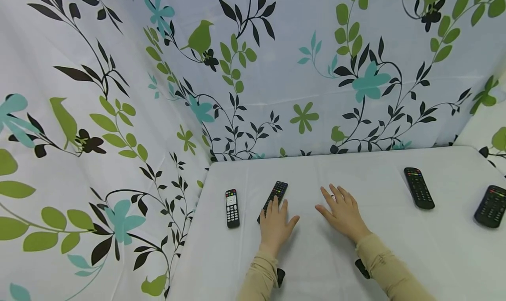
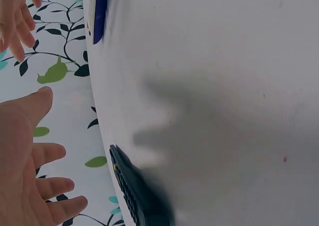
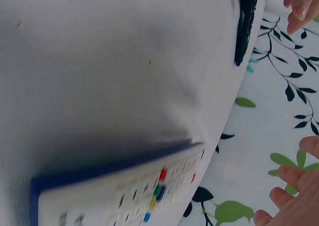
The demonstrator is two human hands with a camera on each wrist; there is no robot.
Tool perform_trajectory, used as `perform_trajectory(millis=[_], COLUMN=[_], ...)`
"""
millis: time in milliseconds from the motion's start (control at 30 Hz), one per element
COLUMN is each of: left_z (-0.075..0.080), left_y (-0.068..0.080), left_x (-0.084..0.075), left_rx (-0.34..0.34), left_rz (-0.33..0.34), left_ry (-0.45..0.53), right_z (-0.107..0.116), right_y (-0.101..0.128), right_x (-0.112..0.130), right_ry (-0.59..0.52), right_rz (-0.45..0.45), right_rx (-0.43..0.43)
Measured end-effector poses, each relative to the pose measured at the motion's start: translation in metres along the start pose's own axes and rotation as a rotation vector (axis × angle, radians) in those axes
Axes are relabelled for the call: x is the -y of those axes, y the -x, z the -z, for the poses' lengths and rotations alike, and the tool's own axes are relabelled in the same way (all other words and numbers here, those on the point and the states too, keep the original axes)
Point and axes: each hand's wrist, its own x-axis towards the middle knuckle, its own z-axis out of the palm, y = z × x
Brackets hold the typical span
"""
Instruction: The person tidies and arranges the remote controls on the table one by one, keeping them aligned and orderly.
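Head view: both hands are low over the white worktop (image 1: 395,257), fingers straight and relaxed — neither grasps anything. The left hand (image 1: 274,224) has its fingertips on or just over the near end of a black remote (image 1: 275,196) that lies at a slant; contact vs. hovering, can't tell from here. Left wrist view shows that hand (image 2: 27,176) spread, palm bare, with the remote's edge (image 2: 137,193) just beside it. The right hand (image 1: 343,212) lies flat on bare cloth, apart from every remote. To the left sits a smaller remote w/ a light keypad (image 1: 232,208); off to the right, two more black remotes (image 1: 418,188) (image 1: 491,205), well apart from the hands. Leaf-and-bird print curtain (image 1: 276,72) behind.

My read — if the left hand is going for that slanted remote, it should curl thumb and fingers round the long sides near the middle, not the tip, so it lifts level and doesn't pivot. Right hand can stay flat, clear of it. Cloth looks loose, so lift rather than drag.
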Motion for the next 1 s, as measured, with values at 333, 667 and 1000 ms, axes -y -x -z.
perform_trajectory(millis=[333,667,1000], left_z=[0.003,0.005,-0.005], left_y=[-0.012,-0.027,-0.044], left_x=[0.023,0.044,0.047], left_rx=[-0.041,-0.032,0.079], left_rz=[0.037,0.046,0.130], left_ry=[-0.027,-0.023,0.012], right_z=[-0.026,-0.050,-0.059], right_y=[-0.015,-0.032,-0.054], right_x=[0.021,0.044,0.072], right_ry=[-0.049,-0.155,-0.138], right_rz=[0.030,-0.025,-0.043], right_rx=[0.003,0.099,0.125])
